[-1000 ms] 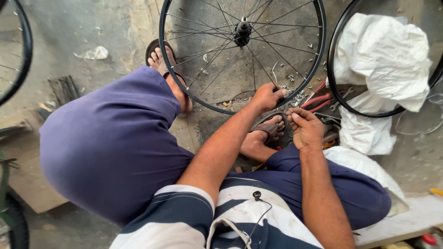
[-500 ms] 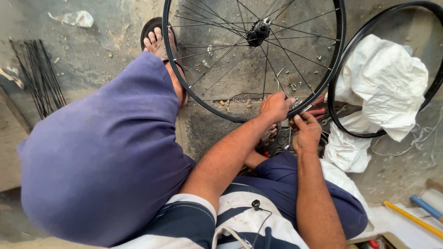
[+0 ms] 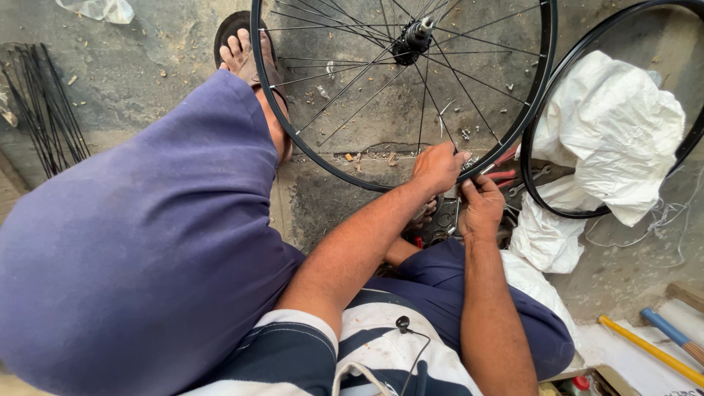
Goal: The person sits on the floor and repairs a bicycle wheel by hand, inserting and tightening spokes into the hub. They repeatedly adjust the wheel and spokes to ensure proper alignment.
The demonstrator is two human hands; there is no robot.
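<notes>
Compared with half a second ago and a second ago, we see the black spoked bicycle wheel with its metal hub (image 3: 411, 88) sitting higher and further left in the view, and a bundle of loose thin black spokes (image 3: 44, 103) has come into sight on the concrete floor (image 3: 147, 73) at the left. Both hands have stayed at the same place on the lower rim through all three pictures, so we judge that the work holds on one spot of the rim rather than moving round it; the shift looks to us like the head turning, not the wheel.

The left hand (image 3: 438, 167) is curled closed over the rim's bottom edge, knuckles up, gripping it. The right hand (image 3: 480, 207) sits just beside and below it, fingers bent and pressed together around a small metal piece at the rim; what that piece is we cannot tell.

The wheel stands upright on the floor, between the sandalled foot (image 3: 242, 48) and a second bare black rim (image 3: 550, 147) that rings a crumpled white plastic sack (image 3: 616, 125). Red-handled pliers (image 3: 502, 167) lie just behind the hands.
</notes>
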